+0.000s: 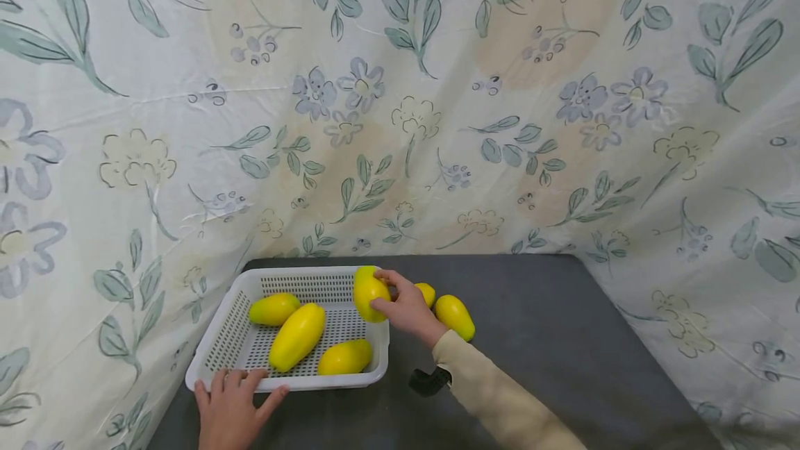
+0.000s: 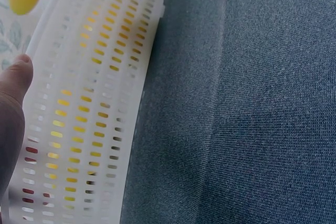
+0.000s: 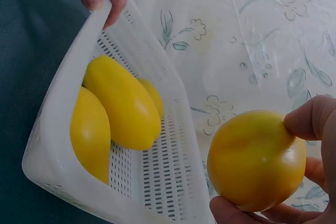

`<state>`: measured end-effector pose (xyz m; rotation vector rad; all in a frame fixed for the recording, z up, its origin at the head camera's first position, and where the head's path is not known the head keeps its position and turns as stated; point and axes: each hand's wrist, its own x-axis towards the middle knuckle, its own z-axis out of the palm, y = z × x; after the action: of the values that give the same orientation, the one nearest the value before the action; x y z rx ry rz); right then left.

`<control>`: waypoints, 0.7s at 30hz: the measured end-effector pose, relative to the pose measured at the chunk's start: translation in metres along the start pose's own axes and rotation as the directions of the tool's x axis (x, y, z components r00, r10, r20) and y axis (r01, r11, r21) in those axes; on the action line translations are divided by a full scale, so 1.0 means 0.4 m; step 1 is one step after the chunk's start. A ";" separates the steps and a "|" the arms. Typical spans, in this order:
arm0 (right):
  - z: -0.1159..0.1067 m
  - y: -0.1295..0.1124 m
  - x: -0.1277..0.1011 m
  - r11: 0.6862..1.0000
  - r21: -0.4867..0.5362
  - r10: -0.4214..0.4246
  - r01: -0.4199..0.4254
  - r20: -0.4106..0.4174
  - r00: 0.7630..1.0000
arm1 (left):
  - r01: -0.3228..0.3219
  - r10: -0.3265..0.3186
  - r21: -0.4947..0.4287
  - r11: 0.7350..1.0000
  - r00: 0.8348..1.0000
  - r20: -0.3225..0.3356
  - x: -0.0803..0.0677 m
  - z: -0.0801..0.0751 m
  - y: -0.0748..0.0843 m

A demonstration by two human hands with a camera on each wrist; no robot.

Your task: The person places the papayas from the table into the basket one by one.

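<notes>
My right hand [image 1: 409, 304] pinches a yellow mango [image 1: 369, 294] between thumb and fingers, above the right end of a white plastic basket [image 1: 290, 386]. In the right wrist view the held mango [image 3: 257, 161] shows its rounded end toward the camera. Inside the basket lie a greenish-yellow mango [image 1: 273, 310] at the back left, a long one [image 1: 297, 337] in the middle and another [image 1: 345, 357] at the front right. My left hand [image 1: 231, 408] grips the basket's near rim at the front left, fingers over the edge; its thumb [image 2: 17, 77] shows in the left wrist view.
Two more mangoes, one [image 1: 455, 317] in plain sight and one [image 1: 426, 293] partly behind my right hand, lie on the dark table [image 1: 531, 339] right of the basket. A flower-patterned cloth [image 1: 400, 123] hangs behind the table. A black strap [image 1: 430, 382] is at my right wrist.
</notes>
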<state>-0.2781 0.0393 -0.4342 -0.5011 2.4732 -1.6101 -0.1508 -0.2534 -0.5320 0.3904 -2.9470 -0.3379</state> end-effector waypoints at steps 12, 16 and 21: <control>0.030 0.011 -0.002 0.999 -0.038 0.000 -0.001 -0.016 1.000 | -0.003 0.003 -0.012 1.000 1.000 -0.022 -0.004 0.006 -0.003; 0.029 0.016 -0.001 0.998 -0.063 0.001 -0.003 -0.039 0.999 | -0.006 0.006 -0.010 1.000 1.000 -0.016 0.000 0.005 -0.002; 0.028 0.024 -0.002 0.998 -0.049 0.027 -0.029 -0.038 0.999 | -0.008 0.007 -0.013 1.000 1.000 -0.009 0.001 0.004 -0.005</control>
<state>-0.2758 0.0333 -0.4477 -0.4445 2.5404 -1.5655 -0.1511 -0.2549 -0.5340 0.3780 -2.9356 -0.3542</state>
